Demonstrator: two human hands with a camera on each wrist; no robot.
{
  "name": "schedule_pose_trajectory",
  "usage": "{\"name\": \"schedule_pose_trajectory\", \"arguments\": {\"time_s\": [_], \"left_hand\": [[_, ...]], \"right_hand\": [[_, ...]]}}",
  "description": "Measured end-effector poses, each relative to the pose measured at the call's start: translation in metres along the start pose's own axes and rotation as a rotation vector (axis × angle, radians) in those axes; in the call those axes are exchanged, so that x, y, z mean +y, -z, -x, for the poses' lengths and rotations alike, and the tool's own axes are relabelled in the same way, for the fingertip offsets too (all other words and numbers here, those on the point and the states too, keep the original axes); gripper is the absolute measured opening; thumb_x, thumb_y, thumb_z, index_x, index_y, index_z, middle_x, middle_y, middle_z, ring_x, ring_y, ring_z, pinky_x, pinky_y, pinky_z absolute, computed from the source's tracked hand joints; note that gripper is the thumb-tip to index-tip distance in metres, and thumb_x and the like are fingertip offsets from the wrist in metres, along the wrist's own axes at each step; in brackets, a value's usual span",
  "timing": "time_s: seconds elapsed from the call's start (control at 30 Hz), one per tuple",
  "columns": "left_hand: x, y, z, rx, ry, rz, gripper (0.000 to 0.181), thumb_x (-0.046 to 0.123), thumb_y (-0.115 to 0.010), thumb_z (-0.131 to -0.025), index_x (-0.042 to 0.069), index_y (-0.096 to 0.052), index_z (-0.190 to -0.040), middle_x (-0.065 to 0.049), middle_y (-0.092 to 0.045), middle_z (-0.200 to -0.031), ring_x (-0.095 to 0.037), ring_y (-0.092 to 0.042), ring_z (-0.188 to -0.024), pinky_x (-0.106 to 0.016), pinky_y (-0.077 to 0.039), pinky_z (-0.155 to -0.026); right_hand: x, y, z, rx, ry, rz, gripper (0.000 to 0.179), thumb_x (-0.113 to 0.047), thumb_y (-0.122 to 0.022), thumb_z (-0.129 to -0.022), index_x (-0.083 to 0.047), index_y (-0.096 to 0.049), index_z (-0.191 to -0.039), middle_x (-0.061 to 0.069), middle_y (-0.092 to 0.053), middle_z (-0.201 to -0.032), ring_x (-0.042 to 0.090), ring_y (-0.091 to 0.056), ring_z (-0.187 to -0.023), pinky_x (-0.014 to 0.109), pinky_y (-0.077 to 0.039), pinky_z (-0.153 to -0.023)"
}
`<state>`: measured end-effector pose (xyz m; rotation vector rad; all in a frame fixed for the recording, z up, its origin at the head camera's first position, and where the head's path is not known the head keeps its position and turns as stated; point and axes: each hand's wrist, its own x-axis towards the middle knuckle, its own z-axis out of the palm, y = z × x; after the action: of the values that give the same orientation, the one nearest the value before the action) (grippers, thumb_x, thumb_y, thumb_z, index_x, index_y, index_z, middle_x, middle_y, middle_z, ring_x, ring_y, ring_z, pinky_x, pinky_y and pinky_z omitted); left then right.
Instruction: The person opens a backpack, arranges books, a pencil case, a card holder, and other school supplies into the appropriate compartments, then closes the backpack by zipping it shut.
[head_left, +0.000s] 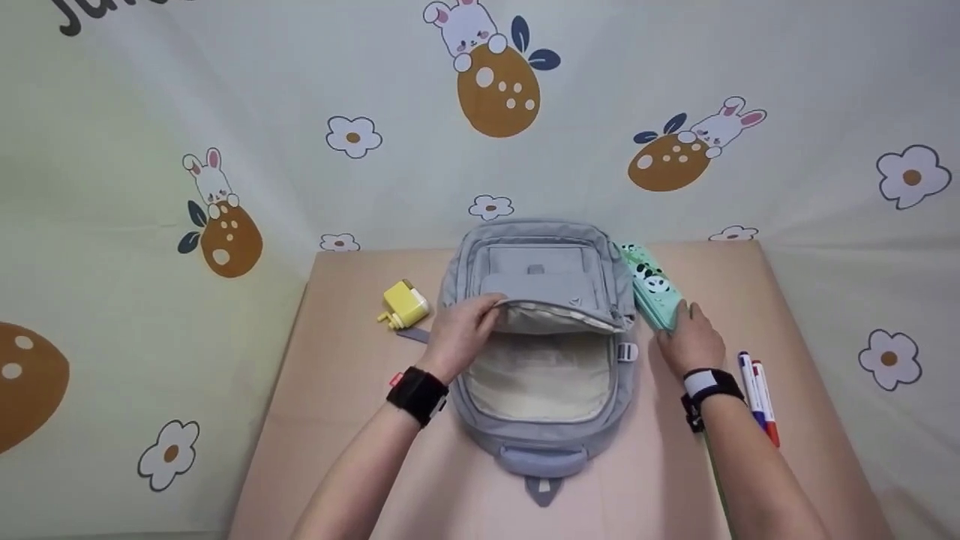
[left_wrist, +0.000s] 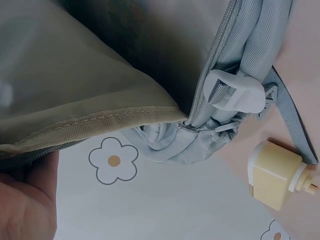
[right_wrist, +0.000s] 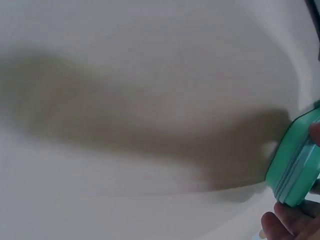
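A grey backpack (head_left: 551,442) lies on the table, its main compartment unzipped and the pale lining showing. My left hand (head_left: 466,334) pinches the edge of the lifted front flap (head_left: 559,315). In the left wrist view, the thumb of that left hand (left_wrist: 30,205) is at the flap's zipped edge, and the other fingers are mostly hidden. To the right of the bag, my right hand (head_left: 694,345) grips the near end of a mint-green pencil case (head_left: 656,289) with panda pictures. The right wrist view has fingers on both sides of the zipped pencil case (right_wrist: 292,165).
A small yellow pencil sharpener (head_left: 405,304) with a crank stands left of the bag, near a grey strap (head_left: 412,335). Two markers, one blue (head_left: 750,386) and one red (head_left: 766,405), lie beside my right wrist. A green edge (head_left: 718,480) shows by the right forearm. Patterned cloth (head_left: 585,187) surrounds the table.
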<state>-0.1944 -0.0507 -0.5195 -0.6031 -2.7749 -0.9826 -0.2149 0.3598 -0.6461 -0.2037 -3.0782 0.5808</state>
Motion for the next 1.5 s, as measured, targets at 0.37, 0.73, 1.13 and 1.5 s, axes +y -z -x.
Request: {"name": "schedule_pose_trajectory", "arguments": {"time_s": [0.37,0.73,1.13,1.5], "left_hand": [[-0.002,0.000,0.002,0.030,-0.048,-0.009,0.024,0.016,-0.063,-0.102,0.014,-0.073,-0.124,-0.001,-0.073,-0.121,-0.018,-0.068,-0.114,-0.036,-0.053,-0.097],[-0.002,-0.001,0.003,0.031,-0.043,0.011,0.023,0.018,-0.063,-0.103,0.015,-0.074,-0.123,0.000,-0.073,-0.121,-0.016,-0.067,-0.114,-0.035,-0.051,-0.099],[0.001,0.000,0.000,0.021,-0.031,0.060,0.024,0.018,-0.062,-0.103,0.013,-0.073,-0.123,-0.002,-0.073,-0.121,-0.018,-0.067,-0.114,-0.035,-0.051,-0.099],[0.005,0.005,-0.004,0.078,-0.012,0.058,0.023,0.016,-0.062,-0.103,0.012,-0.073,-0.123,-0.004,-0.073,-0.120,-0.019,-0.068,-0.112,-0.038,-0.053,-0.095]], "right_hand": [[0.023,-0.012,0.056,0.127,-0.021,-0.109,0.080,-0.028,-0.076,-0.091,0.012,-0.038,-0.149,0.037,-0.040,-0.148,0.053,-0.047,-0.130,0.064,-0.041,-0.103],[0.022,-0.005,0.089,0.038,-0.115,-0.182,0.104,-0.024,-0.076,-0.082,0.011,-0.014,-0.157,0.042,-0.030,-0.146,0.055,-0.040,-0.127,0.067,-0.036,-0.105],[0.029,-0.008,0.095,-0.041,-0.057,-0.228,0.095,-0.023,-0.069,-0.091,-0.008,-0.009,-0.164,0.039,-0.020,-0.156,0.058,-0.028,-0.139,0.071,-0.028,-0.108],[0.007,0.050,0.138,0.086,-0.084,-0.296,0.085,-0.033,-0.068,-0.094,-0.008,-0.025,-0.162,0.033,-0.034,-0.155,0.052,-0.041,-0.133,0.069,-0.036,-0.100]]}}
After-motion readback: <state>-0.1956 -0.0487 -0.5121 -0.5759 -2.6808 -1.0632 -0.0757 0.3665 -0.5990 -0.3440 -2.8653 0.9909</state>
